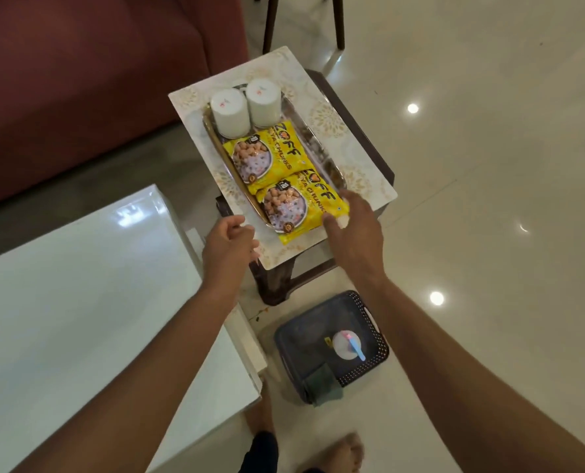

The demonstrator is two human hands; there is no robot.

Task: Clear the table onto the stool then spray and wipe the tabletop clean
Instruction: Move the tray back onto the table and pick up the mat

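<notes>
Two bare feet (pixel 338 452) nearest, on floor. One dark basket (pixel 332 343) beyond, holding one spray bottle (pixel 347 344), one folded cloth (pixel 323 384). White table (pixel 79 302) at my left. My left hand (pixel 228 249), fingers loosely curled, holding nothing, at placemat (pixel 362 189) near corner. My right hand (pixel 355 230), fingers spread, touching nearer of two yellow packets (pixel 284 179). Packets plus two upturned white cups (pixel 246 109) sit in one tray (pixel 321 155), cups at far end. Placemat on stool (pixel 355 121).
</notes>
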